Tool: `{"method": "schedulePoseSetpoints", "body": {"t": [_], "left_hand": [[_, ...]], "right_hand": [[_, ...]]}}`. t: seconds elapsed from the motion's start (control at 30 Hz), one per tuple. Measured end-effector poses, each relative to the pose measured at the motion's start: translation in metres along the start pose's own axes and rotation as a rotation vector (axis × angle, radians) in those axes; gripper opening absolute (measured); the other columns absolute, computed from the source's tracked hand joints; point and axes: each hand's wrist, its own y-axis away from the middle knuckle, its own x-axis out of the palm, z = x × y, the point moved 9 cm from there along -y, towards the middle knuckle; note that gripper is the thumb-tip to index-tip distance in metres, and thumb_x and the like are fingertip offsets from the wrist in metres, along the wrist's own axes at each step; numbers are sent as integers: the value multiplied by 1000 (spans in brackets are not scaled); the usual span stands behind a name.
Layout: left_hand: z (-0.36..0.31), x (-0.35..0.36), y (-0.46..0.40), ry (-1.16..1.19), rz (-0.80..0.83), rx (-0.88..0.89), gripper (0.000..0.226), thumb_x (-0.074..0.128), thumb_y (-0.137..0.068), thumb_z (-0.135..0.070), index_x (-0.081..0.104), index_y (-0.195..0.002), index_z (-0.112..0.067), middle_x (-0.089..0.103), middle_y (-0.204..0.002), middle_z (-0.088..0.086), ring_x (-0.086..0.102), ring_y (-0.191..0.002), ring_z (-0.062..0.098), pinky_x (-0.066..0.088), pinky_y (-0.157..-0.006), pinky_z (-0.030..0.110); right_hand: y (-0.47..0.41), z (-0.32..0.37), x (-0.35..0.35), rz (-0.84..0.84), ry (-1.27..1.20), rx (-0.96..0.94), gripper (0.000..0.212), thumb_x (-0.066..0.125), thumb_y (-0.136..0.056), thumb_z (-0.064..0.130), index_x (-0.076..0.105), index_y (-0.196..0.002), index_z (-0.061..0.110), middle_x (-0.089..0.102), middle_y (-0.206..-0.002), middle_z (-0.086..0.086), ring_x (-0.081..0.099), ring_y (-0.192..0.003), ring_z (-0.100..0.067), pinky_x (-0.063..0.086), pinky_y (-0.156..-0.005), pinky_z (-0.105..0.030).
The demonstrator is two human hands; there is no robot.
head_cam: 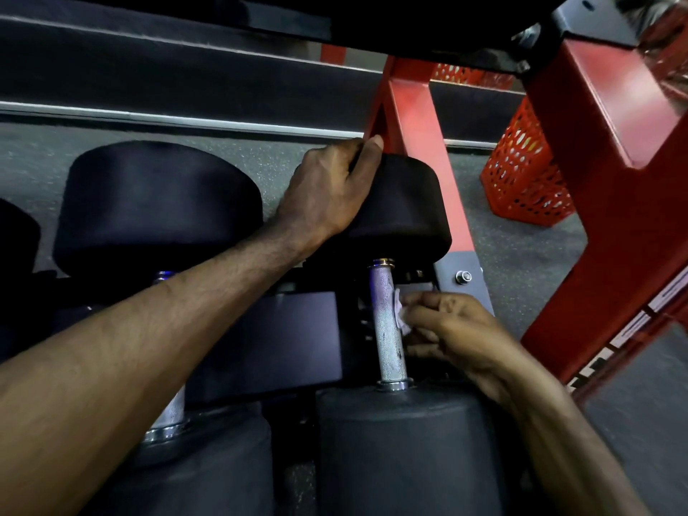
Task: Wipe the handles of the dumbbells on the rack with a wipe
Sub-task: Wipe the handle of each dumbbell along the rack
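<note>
A black dumbbell lies on the rack with its knurled silver handle point(387, 325) running from the near head point(402, 448) to the far head point(405, 214). My left hand point(331, 188) grips the top of the far head, fingers curled over its far edge. My right hand point(450, 329) pinches a small white wipe point(401, 313) and holds it against the handle's right side. A second dumbbell point(156, 202) lies to the left; my left forearm hides most of its handle point(171, 411).
The red rack upright point(417, 143) stands just behind the far head, and a thick red frame leg point(610, 202) rises at the right. An orange perforated bin point(525, 173) sits on the grey floor beyond. A dark shelf hangs overhead.
</note>
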Motion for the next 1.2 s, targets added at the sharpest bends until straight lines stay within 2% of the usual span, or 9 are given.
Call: {"method": "schedulePoseSetpoints", "body": {"t": [0.13,0.23,0.33,0.47,0.57,0.7,0.87,1.1,1.2], "left_hand": [[-1,-2,1,-7,-12,-4,56,47,-113,-49,45,-63,-23,43,-52,-6,46,-51,6,28,-52,22],[-3,-2,1,-10,-9,-3,57,47,-113,-49,43,-63,-23,41,-51,-7,45,-49,5,26,-51,21],[-2,-1,1,-3,-7,0,58,46,-113,-50,42,-63,-23,43,-53,-6,44,-51,6,29,-53,26],[-1,-2,1,9,-10,4,57,47,-113,-49,44,-62,-25,43,-51,-8,45,-52,6,30,-54,26],[-1,0,0,12,-7,8,57,47,-113,-50,44,-62,-24,47,-50,-11,46,-51,6,31,-54,24],[-2,0,1,8,-3,7,54,46,-113,-49,46,-66,-24,47,-55,-5,48,-55,10,31,-56,28],[0,0,1,13,-2,6,54,44,-111,-54,52,-70,-20,53,-64,5,63,-75,35,32,-64,34],[2,2,0,44,3,12,56,41,-108,-59,47,-67,-21,49,-60,-1,62,-71,36,33,-63,34],[0,3,-1,33,-4,28,55,40,-108,-58,48,-67,-21,51,-61,-1,62,-69,33,34,-63,33]], "right_hand": [[-9,4,5,15,-142,64,20,61,-95,-4,70,-109,5,69,-96,-18,67,-87,-29,62,-77,-36],[-16,6,26,134,-333,136,17,68,-90,2,72,-107,3,73,-98,-18,73,-94,-33,58,-96,-50],[-12,-3,41,231,-242,187,18,77,-81,12,74,-99,10,72,-91,-10,72,-88,-28,50,-105,-58],[-22,2,51,254,-220,223,22,83,-72,13,70,-90,12,67,-80,-6,69,-73,-23,53,-99,-54],[-32,6,53,232,-209,226,16,82,-77,12,68,-84,11,63,-69,-4,65,-61,-19,55,-94,-54],[-23,-13,48,259,-106,289,10,71,-91,3,68,-85,11,67,-75,-8,69,-67,-23,58,-81,-47],[-25,0,48,267,-171,264,13,72,-82,6,68,-92,13,71,-80,-6,71,-73,-21,57,-85,-46],[3,-12,28,265,25,176,19,77,-89,7,73,-107,7,73,-99,-20,72,-91,-34,60,-75,-34],[1,0,12,166,70,66,11,72,-93,8,77,-97,16,62,-86,-14,62,-76,-22,46,-70,-28]]}}
